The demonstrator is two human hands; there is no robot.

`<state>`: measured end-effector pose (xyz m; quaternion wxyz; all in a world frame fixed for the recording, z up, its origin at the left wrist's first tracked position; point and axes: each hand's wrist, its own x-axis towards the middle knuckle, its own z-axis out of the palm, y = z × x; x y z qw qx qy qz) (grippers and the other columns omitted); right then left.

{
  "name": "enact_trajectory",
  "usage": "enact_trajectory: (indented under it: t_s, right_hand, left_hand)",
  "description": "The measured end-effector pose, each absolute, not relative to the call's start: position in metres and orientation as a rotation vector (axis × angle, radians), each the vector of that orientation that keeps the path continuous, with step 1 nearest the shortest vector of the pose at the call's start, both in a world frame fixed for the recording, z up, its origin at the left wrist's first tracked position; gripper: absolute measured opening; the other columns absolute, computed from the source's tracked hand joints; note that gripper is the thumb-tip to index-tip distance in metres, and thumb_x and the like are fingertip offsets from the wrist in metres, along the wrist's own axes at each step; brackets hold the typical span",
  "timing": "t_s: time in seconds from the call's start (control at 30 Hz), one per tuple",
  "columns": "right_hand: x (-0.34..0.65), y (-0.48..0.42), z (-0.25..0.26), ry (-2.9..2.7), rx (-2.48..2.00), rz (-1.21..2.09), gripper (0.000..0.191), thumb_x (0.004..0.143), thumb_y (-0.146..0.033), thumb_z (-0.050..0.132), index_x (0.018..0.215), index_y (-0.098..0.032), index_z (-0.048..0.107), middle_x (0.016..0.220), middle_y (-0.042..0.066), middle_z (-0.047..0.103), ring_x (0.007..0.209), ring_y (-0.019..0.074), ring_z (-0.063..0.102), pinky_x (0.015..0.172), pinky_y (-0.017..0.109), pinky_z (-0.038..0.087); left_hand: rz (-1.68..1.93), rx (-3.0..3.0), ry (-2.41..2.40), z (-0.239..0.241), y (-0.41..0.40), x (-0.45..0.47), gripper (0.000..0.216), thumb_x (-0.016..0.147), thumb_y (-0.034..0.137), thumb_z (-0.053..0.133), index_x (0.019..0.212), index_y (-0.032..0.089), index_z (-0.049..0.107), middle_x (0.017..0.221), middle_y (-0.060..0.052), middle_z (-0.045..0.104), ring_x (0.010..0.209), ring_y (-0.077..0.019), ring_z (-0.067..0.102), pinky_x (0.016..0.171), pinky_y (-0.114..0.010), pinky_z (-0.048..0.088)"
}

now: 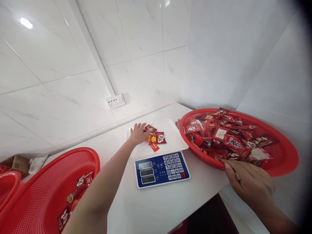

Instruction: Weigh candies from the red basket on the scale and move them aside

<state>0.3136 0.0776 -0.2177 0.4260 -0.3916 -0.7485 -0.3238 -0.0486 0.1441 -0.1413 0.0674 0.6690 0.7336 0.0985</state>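
My left hand (138, 134) reaches over the white weighing pan (170, 143) with its fingers spread, at the left edge of a small pile of red snack packets (152, 137). Its fingertips touch or hover just above the packets; I cannot tell which. The pan belongs to a digital scale with a blue keypad panel (162, 169) and three small displays. On the right, my right hand (253, 183) grips the near rim of a red plastic basket (287, 156), thumb outside. This basket is heaped with red snack packets (234, 143).
Another red basket (31, 195), with a few packets inside, stands at left, partly behind my left forearm. Beyond it are part of a third red basket (9, 185) and a cardboard box (18, 165). A tiled wall with a power socket (115, 101) borders the white table (136, 208).
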Motion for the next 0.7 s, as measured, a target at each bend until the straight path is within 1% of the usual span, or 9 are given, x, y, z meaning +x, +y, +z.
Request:
enact_trajectory:
  t_s: [0.1,0.33,0.5,0.57,0.63,0.7]
  right_hand:
    - [0.313,0.078,-0.218,-1.866,-0.973,-0.796,0.005,0.078,-0.018,0.061,0.077,-0.016,0.065,0.065,0.003,0.07,0.059,0.0151,0.063,0.061,0.026,0.043]
    - [0.315,0.079,-0.222,-1.864,-0.978,-0.796,0.006,0.077,-0.018,0.061,0.079,-0.015,0.065,0.066,0.003,0.07,0.06,0.0154,0.063,0.062,0.026,0.043]
    - [0.316,0.079,-0.226,-1.844,-1.025,-0.759,0.009,0.079,-0.021,0.06,0.077,-0.015,0.067,0.067,0.003,0.071,0.062,0.0158,0.064,0.064,0.027,0.044]
    - [0.315,0.078,-0.226,-1.832,-1.036,-0.752,0.01,0.079,-0.021,0.06,0.076,-0.015,0.067,0.067,0.003,0.071,0.062,0.0159,0.064,0.063,0.027,0.044]
    - [0.315,0.078,-0.224,-1.833,-1.028,-0.749,0.01,0.08,-0.021,0.06,0.076,-0.016,0.067,0.066,0.003,0.071,0.061,0.0154,0.064,0.063,0.026,0.044]
    - [0.314,0.078,-0.223,-1.839,-1.02,-0.754,0.009,0.079,-0.021,0.06,0.076,-0.016,0.067,0.066,0.002,0.071,0.061,0.0151,0.064,0.063,0.026,0.044]
  left_hand:
    - [0.273,1.986,2.251,-0.137,0.138,-0.064,0.072,0.081,0.069,0.017,0.136,0.025,0.034,0.148,-0.01,0.029,0.138,-0.031,0.013,0.106,-0.057,0.014]
    - [0.183,1.928,2.383,-0.116,0.102,-0.106,0.067,0.083,0.064,0.02,0.136,0.026,0.032,0.149,-0.007,0.028,0.139,-0.0287,0.011,0.107,-0.055,0.014]
    - [0.092,1.777,2.604,-0.101,0.065,-0.162,0.064,0.084,0.059,0.021,0.136,0.023,0.031,0.149,-0.007,0.028,0.139,-0.0285,0.011,0.107,-0.053,0.014]
    - [0.043,1.646,2.746,-0.095,0.048,-0.191,0.064,0.084,0.057,0.023,0.136,0.02,0.031,0.149,-0.01,0.028,0.138,-0.0309,0.012,0.106,-0.055,0.014]
    - [0.005,1.499,2.867,-0.088,0.027,-0.219,0.063,0.083,0.058,0.02,0.135,0.023,0.028,0.147,-0.008,0.031,0.136,-0.0318,0.016,0.105,-0.058,0.015]
    - [-0.015,1.359,2.941,-0.081,0.004,-0.242,0.067,0.08,0.063,0.016,0.136,0.027,0.024,0.145,-0.005,0.035,0.134,-0.0365,0.017,0.1,-0.063,0.019]
